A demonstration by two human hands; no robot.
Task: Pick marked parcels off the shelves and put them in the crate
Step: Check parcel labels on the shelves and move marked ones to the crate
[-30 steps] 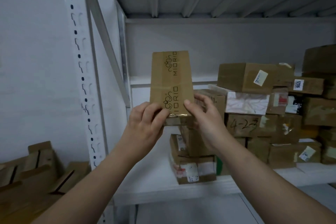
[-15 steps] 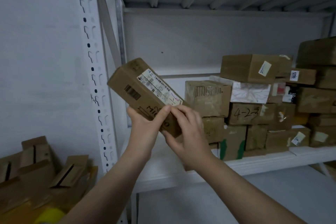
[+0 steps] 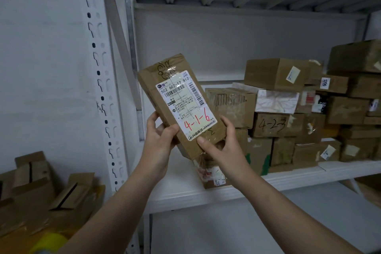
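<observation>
Centre of frame. The thumb of the left hand (image 3: 158, 146) was laid over the lower left edge of the parcel (image 3: 162, 80); the remaining fingers were curled behind the carton and mostly hidden. The thumb of the right hand (image 3: 222, 146) was pressed flat on the front face near the bottom corner, with its fingers (image 3: 227, 125) wrapped round the right edge. Both hands were thus clamped on the parcel's lower end.

The parcel, a slim brown carton, was held in the air in front of the shelf (image 3: 226, 189), clear of its board, top tilted toward the upper left. Its label (image 3: 185, 101) was turned to the camera: barcodes, printed text, and "4-1-6" handwritten in red along the lower part. Black pen marks and clear tape were noted above the label.

Behind the right hand, a smaller taped box (image 3: 210, 173) was seen on the shelf, partly hidden. At centre right, stacked boxes (image 3: 274, 76) were piled on the same shelf, one (image 3: 272, 125) marked "4-2-3" in black.

At left of frame, a white perforated upright (image 3: 99, 68) was recorded. At lower left, folded cardboard pieces (image 3: 41, 187) were heaped against the wall.
</observation>
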